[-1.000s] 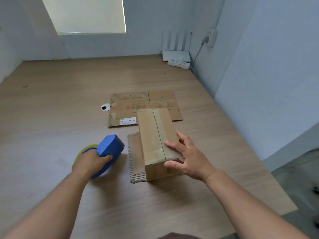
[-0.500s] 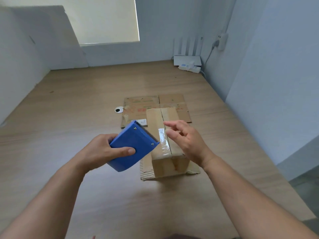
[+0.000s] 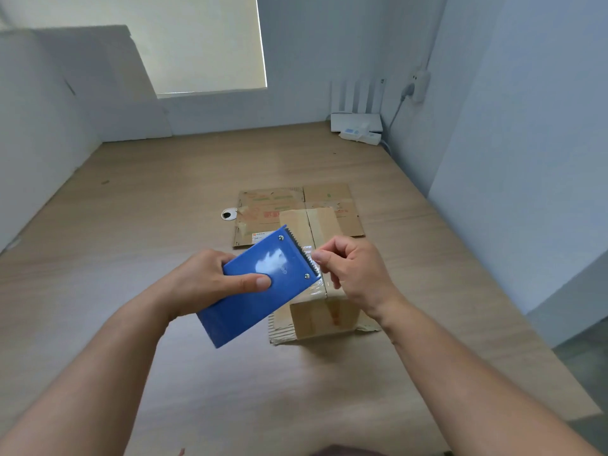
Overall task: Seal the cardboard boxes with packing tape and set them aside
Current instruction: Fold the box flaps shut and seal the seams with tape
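Wooden counter (image 3: 158, 205) bearing a cardboard box (image 3: 324, 312); left hand (image 3: 200, 284) closes its grip round the tape dispenser (image 3: 250, 311), right hand (image 3: 357, 274) pinches the tape end (image 3: 309, 253).

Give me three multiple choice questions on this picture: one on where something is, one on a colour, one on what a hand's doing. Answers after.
1. Where does the flattened cardboard lie?
A) on the table beyond the box
B) on top of the box
C) against the left wall

2. What colour is the tape dispenser?
A) red
B) blue
C) green

3. What is the right hand doing?
A) lying flat on the table
B) lifting the box
C) pinching the tape end at the dispenser's teeth

Answers: 1 A, it lies flat behind the box; 2 B, its body in the left hand is blue; 3 C, thumb and forefinger meet on the tape there.
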The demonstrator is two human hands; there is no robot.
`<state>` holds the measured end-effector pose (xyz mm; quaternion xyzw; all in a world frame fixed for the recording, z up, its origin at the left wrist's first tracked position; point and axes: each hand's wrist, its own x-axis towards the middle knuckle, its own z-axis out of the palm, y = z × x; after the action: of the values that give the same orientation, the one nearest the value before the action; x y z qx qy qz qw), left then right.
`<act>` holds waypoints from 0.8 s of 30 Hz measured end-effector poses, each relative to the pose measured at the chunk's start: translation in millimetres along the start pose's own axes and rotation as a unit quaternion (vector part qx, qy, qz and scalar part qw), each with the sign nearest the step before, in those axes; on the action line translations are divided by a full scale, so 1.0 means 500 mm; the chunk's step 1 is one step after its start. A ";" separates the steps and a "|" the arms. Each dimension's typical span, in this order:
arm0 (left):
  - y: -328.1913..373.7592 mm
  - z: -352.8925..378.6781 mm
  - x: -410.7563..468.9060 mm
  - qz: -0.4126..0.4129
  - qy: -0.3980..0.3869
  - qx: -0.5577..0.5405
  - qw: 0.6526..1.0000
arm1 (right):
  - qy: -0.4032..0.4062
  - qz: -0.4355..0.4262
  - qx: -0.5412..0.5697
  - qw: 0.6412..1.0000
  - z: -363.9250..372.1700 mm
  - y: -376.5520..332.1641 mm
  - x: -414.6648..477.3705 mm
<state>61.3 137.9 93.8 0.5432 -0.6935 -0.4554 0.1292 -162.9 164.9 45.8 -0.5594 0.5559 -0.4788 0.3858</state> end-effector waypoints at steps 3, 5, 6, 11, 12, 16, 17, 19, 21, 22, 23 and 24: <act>-0.019 -0.043 -0.015 0.000 -0.018 0.025 1.000 | 0.044 0.047 0.026 0.998 -0.038 0.023 -0.021; -0.046 -0.084 -0.035 -0.031 -0.020 0.040 0.999 | 0.106 0.086 0.051 0.989 -0.087 0.048 -0.032; -0.056 -0.098 -0.043 -0.051 -0.029 0.057 0.997 | 0.122 0.100 0.051 0.986 -0.105 0.060 -0.037; -0.069 -0.095 -0.037 -0.097 -0.059 0.119 0.986 | 0.127 0.152 0.048 0.979 -0.098 0.098 -0.064; -0.070 -0.092 -0.032 -0.101 -0.059 0.127 0.985 | 0.132 0.159 0.043 0.978 -0.094 0.104 -0.068; -0.065 -0.079 -0.018 -0.113 -0.063 0.143 0.981 | 0.156 0.173 0.024 0.972 -0.090 0.118 -0.073; -0.064 -0.077 -0.014 -0.114 -0.063 0.150 0.980 | 0.159 0.175 0.024 0.971 -0.087 0.119 -0.074; -0.066 -0.076 -0.004 -0.114 -0.063 0.163 0.978 | 0.165 0.178 0.025 0.970 -0.083 0.121 -0.074; -0.068 -0.076 0.006 -0.119 -0.064 0.172 0.976 | 0.170 0.182 0.023 0.968 -0.079 0.126 -0.074; -0.068 -0.076 0.010 -0.123 -0.065 0.178 0.974 | 0.171 0.185 0.021 0.967 -0.077 0.128 -0.074; -0.069 -0.075 0.014 -0.127 -0.066 0.184 0.973 | 0.173 0.189 0.021 0.966 -0.075 0.131 -0.072; -0.071 -0.073 0.020 -0.130 -0.066 0.190 0.971 | 0.174 0.193 0.021 0.965 -0.073 0.134 -0.070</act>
<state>104.7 111.2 83.3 0.6118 -0.6979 -0.3630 -0.0829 -212.2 197.6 -13.7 -0.3408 0.7018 -0.4969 0.3800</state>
